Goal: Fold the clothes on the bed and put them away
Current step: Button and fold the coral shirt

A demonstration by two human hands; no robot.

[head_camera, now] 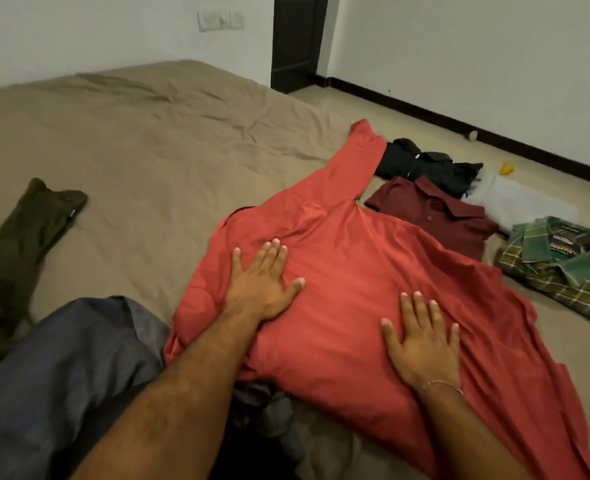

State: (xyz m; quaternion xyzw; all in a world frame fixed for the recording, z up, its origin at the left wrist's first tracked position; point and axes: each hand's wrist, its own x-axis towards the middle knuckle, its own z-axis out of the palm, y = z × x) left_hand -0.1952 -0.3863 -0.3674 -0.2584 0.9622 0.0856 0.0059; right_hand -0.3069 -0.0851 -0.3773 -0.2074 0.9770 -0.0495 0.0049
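Two flat palms are pressing the red long-sleeved shirt (349, 289), which is lying spread on the tan bedsheet (141, 147). The left hand (260, 282) and the right hand (423, 337) are both resting on the cloth with fingers straight and slightly spread, gripping nothing. Smoothing likely works best sweeping outward from the fingertips, flattening creases before folding the sleeve stretching beyond the left fingers. Beyond the right fingertips are lying a maroon polo (439, 213) and a green plaid shirt (560, 265), both folded.

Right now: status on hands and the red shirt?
Left hand and right hand open, flat on red shirt. Shirt spread, unfolded. One sleeve overlaps maroon shirt.
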